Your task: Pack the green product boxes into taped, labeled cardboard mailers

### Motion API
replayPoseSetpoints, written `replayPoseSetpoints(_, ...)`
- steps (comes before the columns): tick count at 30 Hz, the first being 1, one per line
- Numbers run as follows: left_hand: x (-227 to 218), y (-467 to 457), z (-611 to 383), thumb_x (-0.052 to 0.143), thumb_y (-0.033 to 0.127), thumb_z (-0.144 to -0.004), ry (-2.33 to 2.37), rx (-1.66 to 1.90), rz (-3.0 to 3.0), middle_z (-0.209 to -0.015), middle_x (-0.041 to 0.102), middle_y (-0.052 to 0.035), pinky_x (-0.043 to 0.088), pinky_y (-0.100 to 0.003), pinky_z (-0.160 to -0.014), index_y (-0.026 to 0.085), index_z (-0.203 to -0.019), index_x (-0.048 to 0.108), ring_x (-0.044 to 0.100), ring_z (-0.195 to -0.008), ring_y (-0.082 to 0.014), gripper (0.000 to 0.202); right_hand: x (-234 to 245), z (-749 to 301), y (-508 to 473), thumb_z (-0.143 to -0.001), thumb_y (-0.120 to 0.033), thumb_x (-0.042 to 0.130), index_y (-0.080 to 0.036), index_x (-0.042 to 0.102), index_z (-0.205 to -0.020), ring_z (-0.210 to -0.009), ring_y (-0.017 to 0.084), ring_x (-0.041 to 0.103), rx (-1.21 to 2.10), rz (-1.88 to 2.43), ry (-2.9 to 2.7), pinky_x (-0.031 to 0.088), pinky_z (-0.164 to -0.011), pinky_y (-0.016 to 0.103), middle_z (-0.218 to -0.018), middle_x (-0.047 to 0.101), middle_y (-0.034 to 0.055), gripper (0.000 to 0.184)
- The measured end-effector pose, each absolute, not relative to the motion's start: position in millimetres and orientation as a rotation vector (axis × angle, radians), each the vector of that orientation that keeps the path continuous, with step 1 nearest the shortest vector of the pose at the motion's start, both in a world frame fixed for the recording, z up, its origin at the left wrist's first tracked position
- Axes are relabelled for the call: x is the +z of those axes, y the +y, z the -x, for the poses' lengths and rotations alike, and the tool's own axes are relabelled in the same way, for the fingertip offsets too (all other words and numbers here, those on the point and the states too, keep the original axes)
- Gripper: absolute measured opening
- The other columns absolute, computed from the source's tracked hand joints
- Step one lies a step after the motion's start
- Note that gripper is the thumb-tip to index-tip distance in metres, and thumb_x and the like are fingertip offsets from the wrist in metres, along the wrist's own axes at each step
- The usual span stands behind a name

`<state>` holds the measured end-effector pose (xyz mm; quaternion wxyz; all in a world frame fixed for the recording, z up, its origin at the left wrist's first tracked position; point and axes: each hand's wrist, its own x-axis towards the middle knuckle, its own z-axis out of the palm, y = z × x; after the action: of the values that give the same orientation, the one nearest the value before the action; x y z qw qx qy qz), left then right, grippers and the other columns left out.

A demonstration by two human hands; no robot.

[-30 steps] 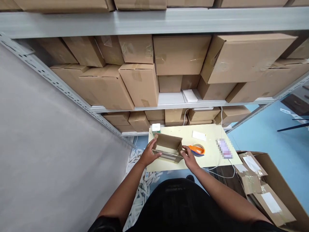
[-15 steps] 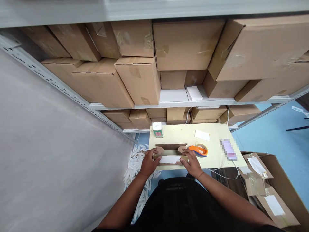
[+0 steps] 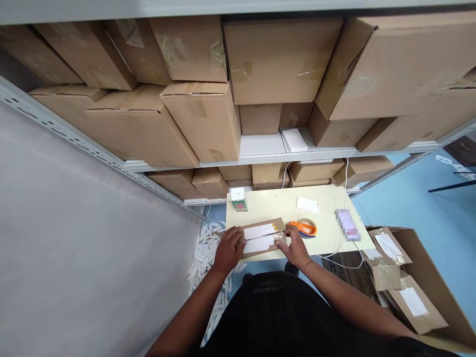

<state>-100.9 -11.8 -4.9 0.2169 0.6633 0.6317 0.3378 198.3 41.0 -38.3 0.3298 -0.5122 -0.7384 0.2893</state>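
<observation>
A small cardboard box (image 3: 262,235) lies at the near edge of the pale yellow table (image 3: 267,198). Its two long top flaps are folded down and meet at a narrow seam, with a white label strip on each flap. My left hand (image 3: 227,249) grips the left end, thumb on top. At the right end, my right hand (image 3: 295,246) has its thumb and fingers closed on the box near the seam. Just beyond that hand lies an orange tape dispenser (image 3: 305,228) with a roll of tape. The inside of the box is hidden.
A small white-and-green box (image 3: 238,199), a white label (image 3: 308,204) and a blurred-out phone (image 3: 347,224) with a cable are on the table. Shelves of cardboard boxes (image 3: 201,119) rise behind. A large open carton (image 3: 427,267) holds parcels at right; paper strips (image 3: 208,258) litter the floor.
The box's top flaps, open before, are now folded down over its opening. The box has turned slightly, its right end farther away. Both hands stay at its ends; the camera view has shifted a little.
</observation>
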Motion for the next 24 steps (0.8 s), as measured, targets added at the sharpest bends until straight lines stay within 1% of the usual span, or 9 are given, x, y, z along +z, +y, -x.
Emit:
replayPoseSetpoints(4,-10.4,-9.9,88.4,0.056,0.034,-0.097,1.829,0.984,-1.758,-0.131,0.065,-0.0088,0.041,-0.052,-0.119,0.027,-0.111,0.071,0.055,-0.132,-0.0293,0.022,-57.5,-244.3,50.4,-0.096,-0.042,0.053,-0.022,0.065,-0.109,-0.111,0.032,0.061,0.595,1.553,-2.016,0.048,-0.101,0.05,-0.109,0.068,0.0133,0.026)
replayPoseSetpoints(8,-8.2,-2.4,83.1,0.05,0.032,-0.1,1.806,0.928,-1.762,-0.137,0.06,-0.0102,0.043,-0.049,-0.119,0.025,-0.117,0.068,0.055,-0.133,-0.0271,0.026,-83.4,-287.4,70.5,-0.084,-0.037,0.065,-0.021,0.071,-0.104,-0.106,0.036,0.062,0.384,1.895,-2.135,0.046,-0.097,0.053,-0.103,0.071,0.0151,0.027)
replayPoseSetpoints(10,-7.9,0.1,83.9,0.05,0.032,-0.1,1.799,0.904,-1.765,-0.141,0.058,-0.0096,0.041,-0.049,-0.121,0.026,-0.122,0.067,0.052,-0.136,-0.0272,0.029,-87.1,-293.4,77.0,-0.083,-0.037,0.066,-0.021,0.072,-0.102,-0.107,0.036,0.062,0.361,1.939,-2.12,0.044,-0.099,0.053,-0.103,0.073,0.0147,0.026)
replayPoseSetpoints(12,-8.7,2.2,86.2,0.051,0.032,-0.1,1.785,0.889,-1.774,-0.144,0.057,-0.0084,0.038,-0.049,-0.123,0.027,-0.125,0.067,0.05,-0.139,-0.0274,0.031,-82.1,-285.5,78.1,-0.087,-0.043,0.063,-0.022,0.073,-0.103,-0.111,0.036,0.062,0.445,1.863,-2.024,0.044,-0.102,0.052,-0.107,0.073,0.0147,0.028)
replayPoseSetpoints(15,-10.7,5.9,90.5,0.05,0.034,-0.1,1.766,0.871,-1.787,-0.146,0.056,-0.0078,0.038,-0.048,-0.123,0.027,-0.127,0.067,0.05,-0.14,-0.0269,0.033,-64.5,-252.0,72.1,-0.097,-0.054,0.05,-0.022,0.072,-0.114,-0.119,0.033,0.062,0.862,1.629,-1.825,0.046,-0.105,0.05,-0.12,0.072,0.0131,0.042)
replayPoseSetpoints(18,-13.7,9.2,92.6,0.05,0.034,-0.101,1.756,0.855,-1.804,-0.148,0.055,-0.0084,0.038,-0.049,-0.123,0.026,-0.128,0.067,0.05,-0.14,-0.0271,0.034,-47.2,-212.6,64.8,-0.099,-0.06,0.044,-0.024,0.065,-0.128,-0.124,0.03,0.062,1.202,1.521,-1.677,0.049,-0.105,0.046,-0.132,0.069,0.0108,0.051)
replayPoseSetpoints(20,-17.4,9.0,91.5,0.051,0.034,-0.1,1.747,0.854,-1.807,-0.148,0.056,-0.0088,0.038,-0.051,-0.124,0.026,-0.129,0.067,0.049,-0.141,-0.0279,0.034,-39.4,-196.5,60.9,-0.099,-0.06,0.046,-0.024,0.061,-0.132,-0.116,0.03,0.066,1.231,1.575,-1.684,0.053,-0.098,0.044,-0.127,0.071,0.0118,0.052)
replayPoseSetpoints(22,-23.3,5.6,88.5,0.052,0.032,-0.099,1.723,0.845,-1.82,-0.149,0.055,-0.0089,0.037,-0.053,-0.124,0.026,-0.13,0.067,0.046,-0.143,-0.0287,0.034,-34.4,-192.5,57.1,-0.097,-0.057,0.049,-0.022,0.06,-0.131,-0.104,0.03,0.07,1.172,1.678,-1.739,0.054,-0.089,0.042,-0.115,0.074,0.0123,0.05)
replayPoseSetpoints(24,-30.9,-0.1,84.9,0.052,0.031,-0.099,1.698,0.83,-1.849,-0.149,0.055,-0.0094,0.035,-0.055,-0.125,0.025,-0.13,0.066,0.043,-0.146,-0.0292,0.034,-31.5,-196.5,53.0,-0.095,-0.055,0.052,-0.021,0.059,-0.13,-0.097,0.03,0.071,1.098,1.755,-1.815,0.054,-0.084,0.04,-0.111,0.074,0.0127,0.049)
